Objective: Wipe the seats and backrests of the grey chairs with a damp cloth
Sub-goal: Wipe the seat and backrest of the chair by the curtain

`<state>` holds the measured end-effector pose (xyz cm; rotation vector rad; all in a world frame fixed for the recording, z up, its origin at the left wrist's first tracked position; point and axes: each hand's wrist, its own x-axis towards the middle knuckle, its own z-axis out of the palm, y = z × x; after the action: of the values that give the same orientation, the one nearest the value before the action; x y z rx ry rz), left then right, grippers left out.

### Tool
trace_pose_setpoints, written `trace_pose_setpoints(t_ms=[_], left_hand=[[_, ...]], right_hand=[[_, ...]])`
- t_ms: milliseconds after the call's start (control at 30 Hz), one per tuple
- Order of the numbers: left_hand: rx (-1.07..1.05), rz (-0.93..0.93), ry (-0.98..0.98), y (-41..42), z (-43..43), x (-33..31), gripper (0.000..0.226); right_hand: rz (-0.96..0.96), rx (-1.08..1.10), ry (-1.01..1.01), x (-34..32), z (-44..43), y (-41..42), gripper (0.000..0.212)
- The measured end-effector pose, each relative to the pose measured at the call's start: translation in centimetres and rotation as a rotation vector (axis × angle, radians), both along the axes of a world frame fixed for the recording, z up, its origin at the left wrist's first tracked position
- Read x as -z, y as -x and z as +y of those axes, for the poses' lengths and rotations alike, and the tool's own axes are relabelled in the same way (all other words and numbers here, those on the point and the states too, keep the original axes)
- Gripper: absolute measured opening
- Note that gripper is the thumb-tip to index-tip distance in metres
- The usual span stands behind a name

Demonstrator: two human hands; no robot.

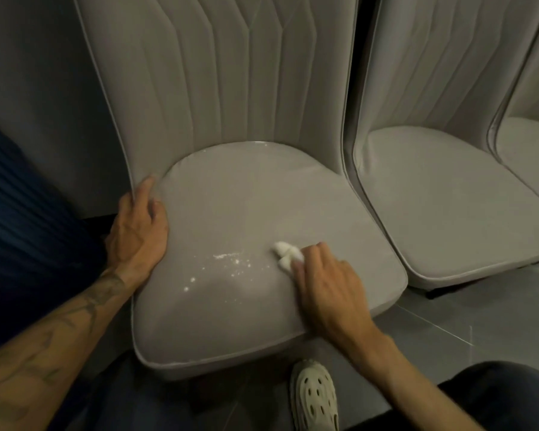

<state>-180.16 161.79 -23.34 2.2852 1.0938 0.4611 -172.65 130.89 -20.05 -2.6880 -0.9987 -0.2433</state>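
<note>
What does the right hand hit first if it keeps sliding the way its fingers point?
The right hand, pressing the white cloth on the seat, points up-left. Likely first: the white specks just left of that line, then bare seat toward the left hand.

Setting: indoor dining or seating area, home or eatery; cannot tell which. Evidence: row of matching grey upholstered chairs set side by side, tall channel-stitched backrests, piped seat cushions; second chair just beside the first; grey tiled floor; dark wall panel behind. Lighting dim.
</note>
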Motion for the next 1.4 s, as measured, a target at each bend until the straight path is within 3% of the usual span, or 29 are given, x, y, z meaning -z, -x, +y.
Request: trace_pose_setpoints(t_ms=[133, 300, 467, 600, 667, 833, 1000, 1200, 1300, 1400], left_hand=[[0.004, -0.008, -0.011, 0.1, 0.1, 0.2, 0.048], [0.011, -0.028, -0.003, 0.1, 0.4, 0.3, 0.046], [0.026, -0.038, 0.014, 0.1, 0.6, 0.5, 0.045], [0.051, -0.022, 0.079, 0.0, 1.0, 0.7, 0.046], [0.067, -0.011, 0.112, 0.2, 1.3, 0.8, 0.047], [0.074, -0.032, 0.128, 0.8, 1.2, 1.1, 0.046], [0.069, -0.059, 0.096, 0.9, 1.2, 1.1, 0.046], [0.055, -0.059, 0.069, 0.9, 1.1, 0.9, 0.048], [0.046, -0.059, 0.050, 0.8, 1.3, 1.1, 0.049], [0.047, -0.068, 0.042, 0.9, 1.4, 1.3, 0.049]], right_hand=[[-0.001, 0.124, -0.021, -0.5, -0.3, -2.9, 0.025], [0.050, -0.098, 0.015, -0.3, 1.2, 0.7, 0.026], [0.000, 0.127, 0.045, -1.1, 1.6, -4.4, 0.028], [0.030, -0.080, 0.006, 0.1, 3.4, 0.9, 0.021], [0.002, -0.116, 0.039, -0.1, 3.2, -0.2, 0.020], [-0.031, 0.069, 0.067, -0.5, 5.8, -3.6, 0.029], [-0.003, -0.235, 0.050, 0.3, 7.7, 2.7, 0.023], [-0.066, -0.087, 0.086, -0.3, 9.8, -2.0, 0.026], [-0.033, -0.332, 0.007, 0.3, 10.5, 3.3, 0.018], [-0.005, -0.483, 0.054, 0.3, 10.1, 2.1, 0.018]])
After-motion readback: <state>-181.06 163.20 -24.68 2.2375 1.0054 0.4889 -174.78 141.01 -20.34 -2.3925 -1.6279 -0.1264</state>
